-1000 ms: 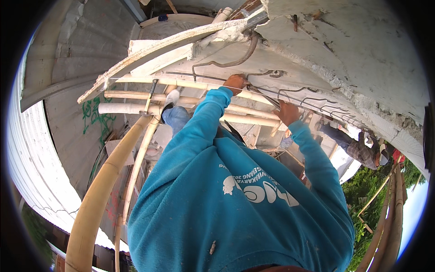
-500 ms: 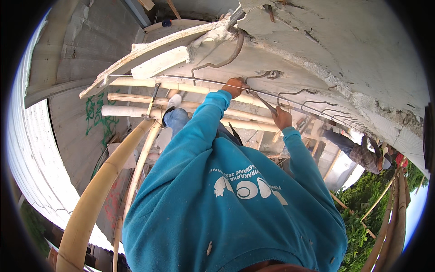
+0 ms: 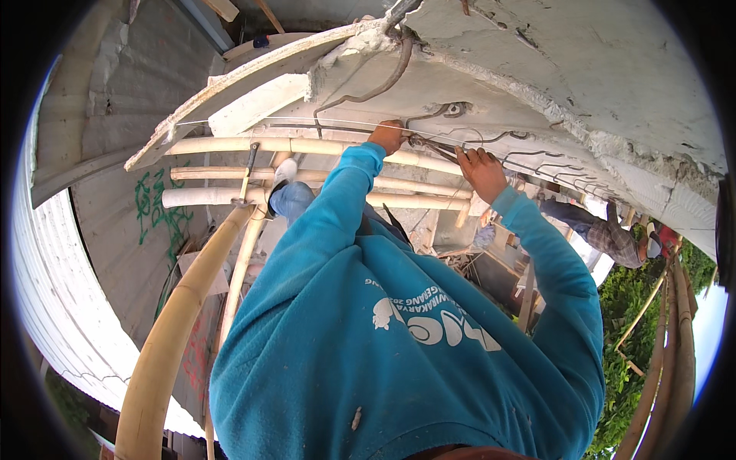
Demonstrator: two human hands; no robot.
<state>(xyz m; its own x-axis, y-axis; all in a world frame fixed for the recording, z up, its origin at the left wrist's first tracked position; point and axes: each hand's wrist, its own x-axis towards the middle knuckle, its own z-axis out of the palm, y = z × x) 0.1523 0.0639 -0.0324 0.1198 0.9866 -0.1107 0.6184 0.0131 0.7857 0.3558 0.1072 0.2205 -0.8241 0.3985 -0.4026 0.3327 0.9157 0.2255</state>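
My right hand (image 3: 483,172) is closed around the handles of long dark pincers (image 3: 438,147), which reach left toward my other hand. Their jaws meet the steel at a spot beside my left fingers. My left hand (image 3: 386,136) is closed at a thin dark steel rod (image 3: 337,129) running along the concrete face; what exactly its fingers pinch is hidden. A bent steel bar (image 3: 402,61) comes down from the broken concrete at the upper middle. Just above the pincers, a hooked bar (image 3: 429,113) sticks out of the concrete. A white string (image 3: 299,119) stretches along the rod.
Bamboo poles (image 3: 222,175) cross below my arms, and a thick one (image 3: 176,314) rises at left. A hammer (image 3: 250,167) hangs on them. Rough concrete (image 3: 583,84) fills the upper right. Another person (image 3: 598,231) stands at the right. A corrugated sheet (image 3: 65,299) edges the left.
My right hand has swung up and to the right with the pincers, which now lie flatter. My left hand stays by the rod; the whole view has shifted slightly.
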